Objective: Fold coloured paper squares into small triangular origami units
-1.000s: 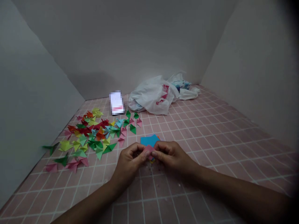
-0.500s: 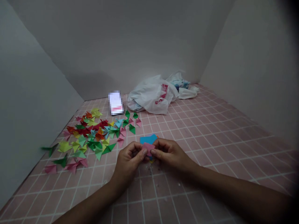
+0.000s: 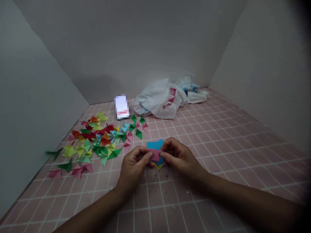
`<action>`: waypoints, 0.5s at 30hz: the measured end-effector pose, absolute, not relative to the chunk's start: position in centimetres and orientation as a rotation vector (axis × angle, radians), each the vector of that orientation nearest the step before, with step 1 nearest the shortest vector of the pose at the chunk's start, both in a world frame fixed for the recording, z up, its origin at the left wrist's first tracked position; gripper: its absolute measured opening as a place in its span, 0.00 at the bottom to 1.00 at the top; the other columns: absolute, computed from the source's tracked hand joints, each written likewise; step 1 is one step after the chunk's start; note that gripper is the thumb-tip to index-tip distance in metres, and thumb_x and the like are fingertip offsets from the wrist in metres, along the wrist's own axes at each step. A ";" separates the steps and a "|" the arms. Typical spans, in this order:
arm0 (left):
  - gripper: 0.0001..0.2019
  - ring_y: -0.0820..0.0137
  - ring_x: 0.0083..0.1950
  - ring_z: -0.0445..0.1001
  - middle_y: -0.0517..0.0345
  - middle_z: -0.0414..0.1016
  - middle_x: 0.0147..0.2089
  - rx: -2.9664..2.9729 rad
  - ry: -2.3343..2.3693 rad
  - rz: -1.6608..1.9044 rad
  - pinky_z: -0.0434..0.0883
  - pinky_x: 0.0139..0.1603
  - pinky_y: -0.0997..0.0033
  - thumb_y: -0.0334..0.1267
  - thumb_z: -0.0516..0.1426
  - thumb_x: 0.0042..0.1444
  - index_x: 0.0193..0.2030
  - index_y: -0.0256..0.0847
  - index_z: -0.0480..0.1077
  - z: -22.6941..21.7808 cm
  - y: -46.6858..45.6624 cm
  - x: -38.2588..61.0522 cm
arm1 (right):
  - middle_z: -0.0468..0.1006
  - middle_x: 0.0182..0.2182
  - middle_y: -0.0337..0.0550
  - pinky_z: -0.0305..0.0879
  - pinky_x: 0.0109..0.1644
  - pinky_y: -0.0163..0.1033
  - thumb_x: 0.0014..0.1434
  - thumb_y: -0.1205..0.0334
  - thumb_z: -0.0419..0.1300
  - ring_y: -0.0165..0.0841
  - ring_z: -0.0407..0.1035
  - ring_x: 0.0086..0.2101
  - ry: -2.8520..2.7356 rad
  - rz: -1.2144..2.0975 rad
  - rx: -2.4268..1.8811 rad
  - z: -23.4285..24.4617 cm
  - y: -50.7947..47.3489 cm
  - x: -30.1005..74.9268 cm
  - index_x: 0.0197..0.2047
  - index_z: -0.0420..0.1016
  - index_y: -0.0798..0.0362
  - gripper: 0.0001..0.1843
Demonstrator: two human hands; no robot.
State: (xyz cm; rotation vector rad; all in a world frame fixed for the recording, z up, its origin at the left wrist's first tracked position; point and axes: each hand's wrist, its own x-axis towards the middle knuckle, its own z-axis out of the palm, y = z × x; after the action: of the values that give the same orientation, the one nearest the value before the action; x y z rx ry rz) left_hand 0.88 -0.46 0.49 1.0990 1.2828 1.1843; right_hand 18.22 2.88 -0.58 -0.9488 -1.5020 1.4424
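Pink-tiled floor (image 3: pixel 218 142), grey walls (image 3: pixel 145 42), perhaps cardboard.

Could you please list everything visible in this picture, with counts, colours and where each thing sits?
pink paper piece: one, pink, pinched between both hands above the floor
paper stack: a few sheets, blue on top with yellow showing beneath, on the floor just behind and under the hands
folded paper triangles: several dozen, green, red, yellow, pink, orange, light blue, scattered on the floor at left
phone: one, screen lit, beyond the triangles
plastic bags: two or three, white with red and blue print, by the back wall
tiled floor: pink with white lines
walls: grey, on three sides
left hand: grip on the pink paper piece
right hand: grip on the pink paper piece
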 end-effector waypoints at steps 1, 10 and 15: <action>0.08 0.74 0.26 0.74 0.62 0.75 0.25 1.090 1.284 1.199 0.72 0.30 0.75 0.40 0.63 0.52 0.32 0.38 0.72 0.5 -0.4 0.9 | 0.67 0.28 0.37 0.60 0.31 0.36 0.57 0.60 0.63 0.29 0.63 0.28 -1.514 1.440 -0.950 -0.5 2.9 18.2 0.33 0.66 0.51 0.08; 0.10 0.74 0.28 0.76 0.63 0.73 0.28 1.091 1.268 1.250 0.74 0.31 0.74 0.37 0.65 0.49 0.33 0.38 0.69 0.9 -0.6 1.3 | 0.70 0.30 0.38 0.61 0.34 0.37 0.58 0.62 0.62 0.30 0.65 0.30 -1.568 1.406 -0.930 -0.6 2.8 18.1 0.35 0.69 0.51 0.06; 0.08 0.74 0.28 0.75 0.63 0.73 0.26 1.110 1.284 1.270 0.73 0.31 0.75 0.35 0.64 0.50 0.31 0.38 0.69 0.8 -0.7 1.2 | 0.69 0.30 0.37 0.60 0.32 0.36 0.56 0.62 0.62 0.30 0.64 0.29 -1.534 1.397 -0.956 -0.5 2.7 18.0 0.34 0.67 0.51 0.07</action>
State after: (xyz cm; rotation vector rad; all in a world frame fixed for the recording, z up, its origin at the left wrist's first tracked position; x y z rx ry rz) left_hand 1.18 -0.67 0.75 1.1102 1.2844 1.2698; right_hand 18.01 2.73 -0.54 -0.9556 -1.5340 1.3969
